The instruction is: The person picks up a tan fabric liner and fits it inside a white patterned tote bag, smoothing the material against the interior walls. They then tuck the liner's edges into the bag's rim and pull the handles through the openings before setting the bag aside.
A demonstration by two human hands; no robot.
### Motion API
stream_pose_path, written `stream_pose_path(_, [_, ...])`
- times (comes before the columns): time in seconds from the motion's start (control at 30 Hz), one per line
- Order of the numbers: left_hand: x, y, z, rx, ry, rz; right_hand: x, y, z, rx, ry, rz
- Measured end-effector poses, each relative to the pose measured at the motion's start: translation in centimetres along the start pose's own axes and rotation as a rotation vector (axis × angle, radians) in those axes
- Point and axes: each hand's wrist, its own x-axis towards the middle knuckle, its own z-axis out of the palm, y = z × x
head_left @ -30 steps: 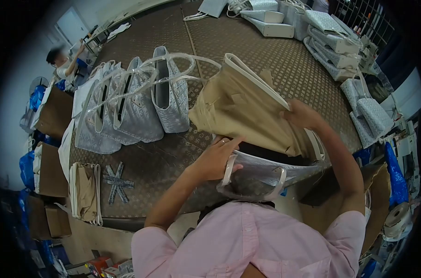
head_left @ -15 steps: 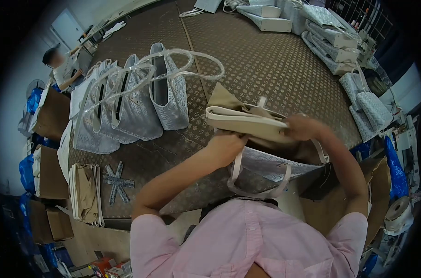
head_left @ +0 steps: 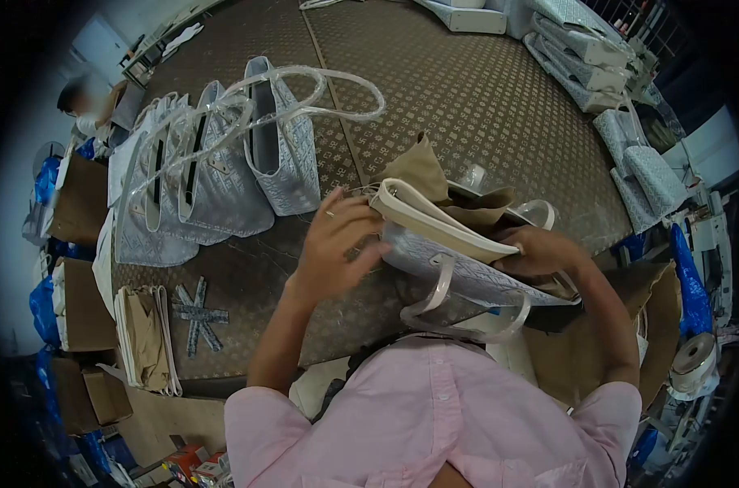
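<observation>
A silvery-white patterned tote bag (head_left: 467, 264) lies tilted in front of me at the table's near edge, its mouth facing up. Tan lining (head_left: 477, 213) with a cream band (head_left: 434, 218) stands out of the opening. My right hand (head_left: 542, 250) is closed around the right end of that band. At the band's left end, my left hand (head_left: 334, 244) has its fingers apart, fingertips right by the corner and some loose threads. One bag handle (head_left: 442, 285) hangs toward me over the table edge.
Several similar totes (head_left: 223, 175) with wrapped handles stand on the left of the brown patterned table (head_left: 434, 89). Folded lining pieces (head_left: 147, 337) and crossed strips (head_left: 198, 317) lie nearer. Stacked bags (head_left: 577, 69) line the right side. A person (head_left: 89, 106) is at far left.
My left hand has come from under the lining's front to its left end, and its fingers have opened. The band now slants down to the right, with my right hand still on it.
</observation>
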Motion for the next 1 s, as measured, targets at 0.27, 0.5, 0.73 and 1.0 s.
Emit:
stream_pose_path(0.27, [5.0, -1.5, -0.4, -0.593, -0.200, -0.250, 1.1, 0.1, 0.5, -0.074, -0.209, -0.279])
stream_pose_path(0.5, [6.3, -1.1, -0.9, -0.476, -0.622, -0.285, -0.6, 0.7, 0.0, -0.051, -0.070, -0.157])
stream_pose_path(0.73, [2.5, 0.8, 1.8, -0.435, -0.341, -0.335, -1.6, 1.3, 0.5, 0.035, 0.175, -0.081])
stream_pose_path(1.0, [5.2, 0.2, 1.1, -0.414, -0.582, -0.304, -0.3, -2.5, 0.8, -0.049, 0.227, -0.366])
